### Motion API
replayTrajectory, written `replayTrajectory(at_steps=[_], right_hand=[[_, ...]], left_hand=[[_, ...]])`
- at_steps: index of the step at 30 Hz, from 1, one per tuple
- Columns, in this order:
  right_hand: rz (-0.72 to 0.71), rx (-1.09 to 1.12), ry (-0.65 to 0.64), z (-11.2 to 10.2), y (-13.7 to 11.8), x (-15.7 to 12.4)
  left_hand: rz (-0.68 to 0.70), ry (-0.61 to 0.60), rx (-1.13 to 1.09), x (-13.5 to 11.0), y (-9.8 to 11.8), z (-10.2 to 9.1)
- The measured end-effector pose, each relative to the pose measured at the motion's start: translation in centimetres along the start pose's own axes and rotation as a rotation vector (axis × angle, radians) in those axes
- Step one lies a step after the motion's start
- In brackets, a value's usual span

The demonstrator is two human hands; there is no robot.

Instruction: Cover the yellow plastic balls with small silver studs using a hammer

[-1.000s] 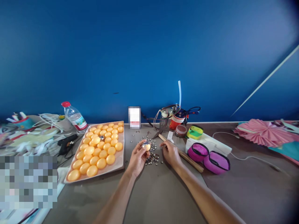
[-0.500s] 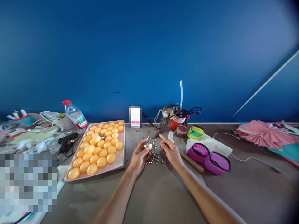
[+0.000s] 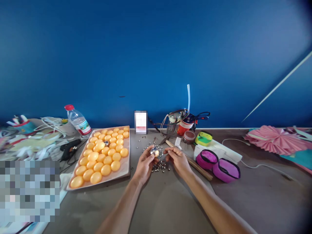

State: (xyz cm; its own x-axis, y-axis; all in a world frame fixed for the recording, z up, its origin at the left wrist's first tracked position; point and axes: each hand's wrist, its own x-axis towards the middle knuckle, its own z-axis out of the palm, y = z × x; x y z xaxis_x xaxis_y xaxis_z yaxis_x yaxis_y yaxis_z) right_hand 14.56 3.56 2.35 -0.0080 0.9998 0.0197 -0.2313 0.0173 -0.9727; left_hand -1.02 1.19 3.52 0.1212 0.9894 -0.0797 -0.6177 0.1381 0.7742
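My left hand (image 3: 143,164) is closed round an orange ball (image 3: 156,153), whose upper side is covered with shiny silver studs. Just right of it, my right hand (image 3: 178,160) has its thumb and index finger pinched together. Whatever sits between those fingertips is too small to make out. Loose silver studs (image 3: 161,165) lie scattered on the table under and behind both hands. To the left, a shallow tray (image 3: 124,172) holds many plain orange balls (image 3: 105,170), along with one silver-studded ball (image 3: 106,143).
A hammer with a wooden handle (image 3: 200,169) lies behind and right of my right hand. Beyond are a red cup (image 3: 183,128), a small jar (image 3: 189,137), purple bands (image 3: 226,169) and a pink paper fan (image 3: 275,141). A bottle (image 3: 81,124) and glue gun (image 3: 69,146) stand left.
My right hand has shifted slightly left, closer to the studded ball, with its fingers reaching out more. My left hand and the ball stay almost where they were.
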Motion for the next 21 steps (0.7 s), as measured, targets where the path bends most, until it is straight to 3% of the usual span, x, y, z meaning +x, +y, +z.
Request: replayTrajectory(at_steps=[6, 13, 21], right_hand=[[-0.044, 0.093, 0.024, 0.5, -0.7, -0.4], [0.068, 0.154, -0.139, 1.5, -2.0, -1.4], [0.102, -0.007, -0.135, 1.8, -2.0, -1.8]], left_hand=[[0.001, -0.022, 0.028, 0.0, -0.1, 0.0], [0.009, -0.043, 0.072, 0.0, -0.3, -0.2], [0.018, -0.045, 0.213, 0.0, -0.7, -0.5]])
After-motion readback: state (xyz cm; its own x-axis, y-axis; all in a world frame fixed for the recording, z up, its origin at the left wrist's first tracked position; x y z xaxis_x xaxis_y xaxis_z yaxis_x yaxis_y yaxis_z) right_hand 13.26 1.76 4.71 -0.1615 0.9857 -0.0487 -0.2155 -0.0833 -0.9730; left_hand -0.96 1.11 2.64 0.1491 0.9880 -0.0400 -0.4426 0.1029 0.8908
